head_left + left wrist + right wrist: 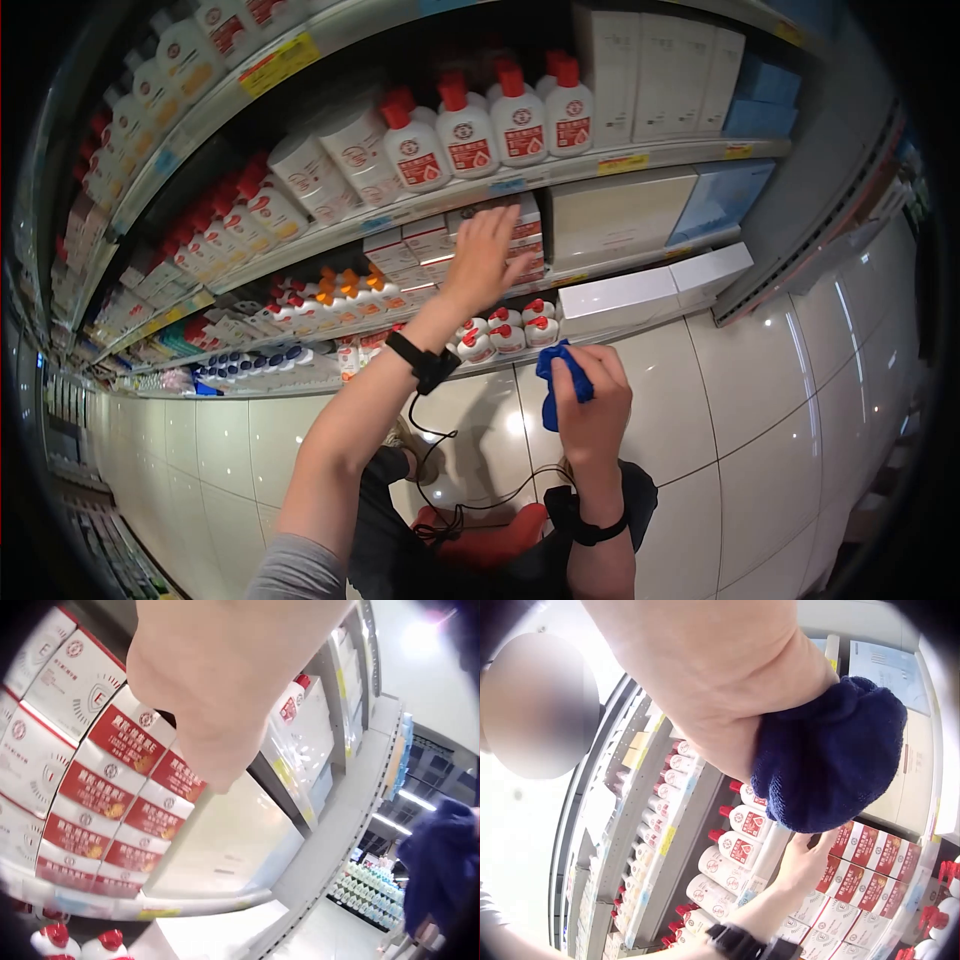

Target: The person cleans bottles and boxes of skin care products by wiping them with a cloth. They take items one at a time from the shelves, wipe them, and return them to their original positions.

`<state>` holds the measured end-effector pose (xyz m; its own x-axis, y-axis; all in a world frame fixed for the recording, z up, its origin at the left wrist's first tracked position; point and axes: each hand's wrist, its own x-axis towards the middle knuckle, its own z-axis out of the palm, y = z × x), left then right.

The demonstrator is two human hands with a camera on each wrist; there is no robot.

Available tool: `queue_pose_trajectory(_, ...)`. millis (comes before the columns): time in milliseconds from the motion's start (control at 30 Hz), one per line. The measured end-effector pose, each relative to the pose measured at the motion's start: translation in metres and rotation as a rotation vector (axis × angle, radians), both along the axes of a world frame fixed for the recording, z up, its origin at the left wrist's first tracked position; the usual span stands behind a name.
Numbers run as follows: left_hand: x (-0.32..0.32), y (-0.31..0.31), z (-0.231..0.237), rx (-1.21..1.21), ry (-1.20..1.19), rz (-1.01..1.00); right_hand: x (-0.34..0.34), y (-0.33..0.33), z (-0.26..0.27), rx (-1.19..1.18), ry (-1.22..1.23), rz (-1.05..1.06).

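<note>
My left hand (482,262) reaches over the stacked red-and-white boxes (112,769) on the middle shelf, its fingers extended toward the top of the stack. Whether the fingertips touch a box is hidden in the left wrist view, where the hand (206,697) covers part of the stack. My right hand (596,405) grips a crumpled blue cloth (562,385) above the floor, in front of the shelves. In the right wrist view the cloth (832,757) bulges out of the hand.
Red-capped white bottles (468,135) stand on the shelf above. Wide pale boxes (620,215) lie right of the stack. White pump bottles (507,335) and long white boxes (620,300) sit on the bottom shelf. Black cables (500,505) hang between the wrists.
</note>
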<state>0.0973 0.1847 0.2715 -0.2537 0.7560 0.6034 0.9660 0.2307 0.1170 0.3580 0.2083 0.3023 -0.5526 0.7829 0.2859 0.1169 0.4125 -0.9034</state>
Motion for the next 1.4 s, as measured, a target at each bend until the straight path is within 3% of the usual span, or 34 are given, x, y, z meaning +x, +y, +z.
queue_pose_trajectory(67, 0.031, -0.031, -0.002, 0.038, -0.133, -0.128, -0.001, 0.001, 0.0, -0.017, 0.03, 0.033)
queue_pose_trajectory(200, 0.066, -0.117, -0.052, -0.053, -0.395, -0.088, -0.008, -0.006, 0.0, 0.01, 0.019, 0.04)
queue_pose_trajectory(400, 0.027, -0.219, -0.081, -0.049, -0.588, 0.275, -0.027, -0.019, -0.012, 0.051, -0.02, 0.056)
queue_pose_trajectory(467, -0.003, -0.232, -0.068, 0.002, -0.375, 0.408, -0.035, -0.025, -0.014, 0.04, -0.029, 0.072)
queue_pose_trajectory(567, -0.052, -0.226, -0.032, -0.004, -0.258, 0.417, -0.047, -0.036, -0.015, 0.048, -0.085, 0.086)
queue_pose_trajectory(633, -0.085, -0.218, -0.018, -0.26, -0.237, 0.449, -0.054, -0.043, -0.017, 0.038, -0.125, 0.101)
queue_pose_trajectory(667, -0.102, -0.21, -0.012, -0.253, -0.247, 0.453, -0.056, -0.045, -0.018, 0.046, -0.133, 0.106)
queue_pose_trajectory(733, -0.128, -0.194, -0.005, -0.696, -0.602, 0.497, -0.061, -0.047, -0.023, 0.046, -0.1, 0.173)
queue_pose_trajectory(833, -0.138, -0.189, -0.011, -0.663, -0.561, 0.386, -0.068, -0.048, -0.023, 0.033, -0.127, 0.19)
queue_pose_trajectory(967, -0.156, -0.182, -0.041, -0.735, -0.575, 0.389, -0.074, -0.046, -0.025, 0.036, -0.13, 0.188)
queue_pose_trajectory(1067, -0.156, -0.178, -0.041, -0.713, -0.52, 0.343, -0.076, -0.045, -0.029, 0.0, -0.128, 0.212)
queue_pose_trajectory(1167, -0.149, -0.173, -0.025, -0.863, -0.578, 0.415, -0.078, -0.048, -0.03, -0.062, -0.115, 0.22)
queue_pose_trajectory(1400, -0.13, -0.189, -0.029, -0.622, -0.507, 0.367, -0.075, -0.05, -0.033, 0.092, -0.044, 0.229)
